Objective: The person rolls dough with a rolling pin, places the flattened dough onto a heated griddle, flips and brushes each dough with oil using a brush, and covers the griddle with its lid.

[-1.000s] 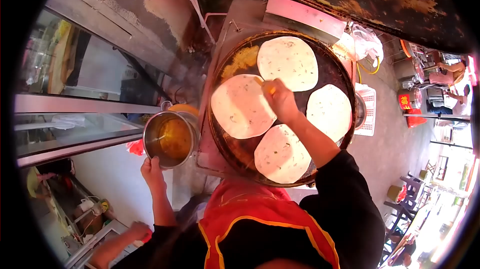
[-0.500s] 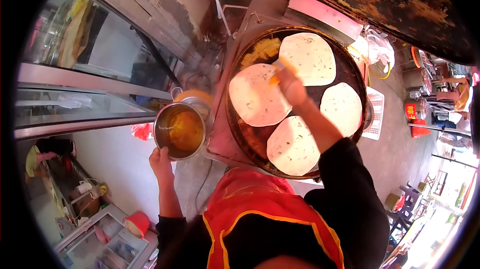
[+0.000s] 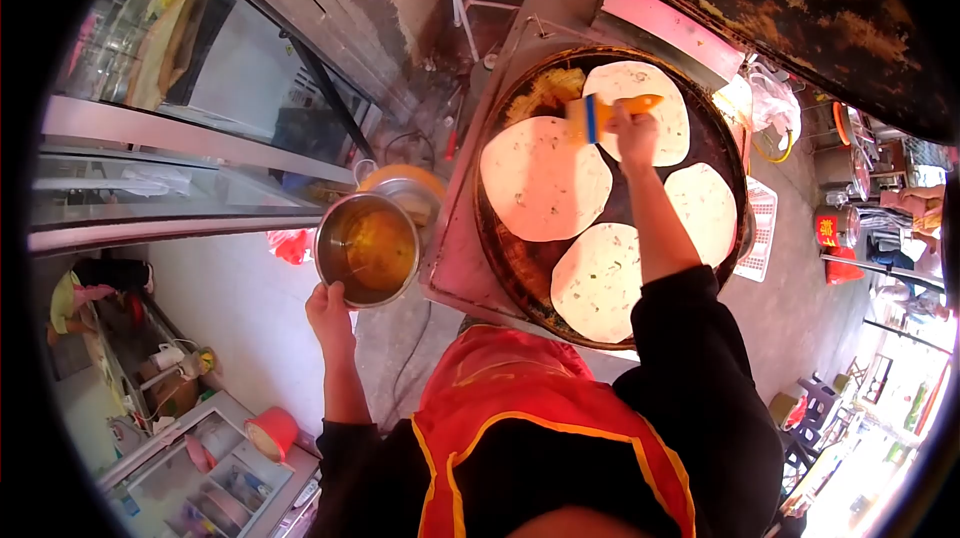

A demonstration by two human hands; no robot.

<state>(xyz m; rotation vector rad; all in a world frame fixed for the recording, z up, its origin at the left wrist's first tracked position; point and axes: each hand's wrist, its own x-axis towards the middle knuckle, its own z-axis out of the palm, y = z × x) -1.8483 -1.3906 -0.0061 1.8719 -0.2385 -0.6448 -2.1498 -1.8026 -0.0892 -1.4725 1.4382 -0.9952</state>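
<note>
A wide brush (image 3: 592,119) with an orange handle and a blue band is in my right hand (image 3: 633,134). Its bristles are over the gap between the upper-left flatbread (image 3: 545,183) and the upper-right flatbread (image 3: 655,83); I cannot tell whether they touch either. Two more pale flatbreads, a lower one (image 3: 597,283) and a right one (image 3: 703,210), lie on the round dark griddle (image 3: 515,283). My left hand (image 3: 331,309) grips the rim of a metal pot (image 3: 322,250) with yellow-orange liquid inside, to the left of the griddle.
A large scorched round lid (image 3: 790,13) hangs over the upper right. Behind the pot stands another round container (image 3: 415,183). A white plastic basket (image 3: 760,228) sits right of the griddle. Glass panes (image 3: 200,183) run along the left. A red bucket (image 3: 272,434) is at lower left.
My right hand has moved right with the brush, from over the upper-left flatbread, and the brush has turned so its handle points right. My left hand still holds the pot.
</note>
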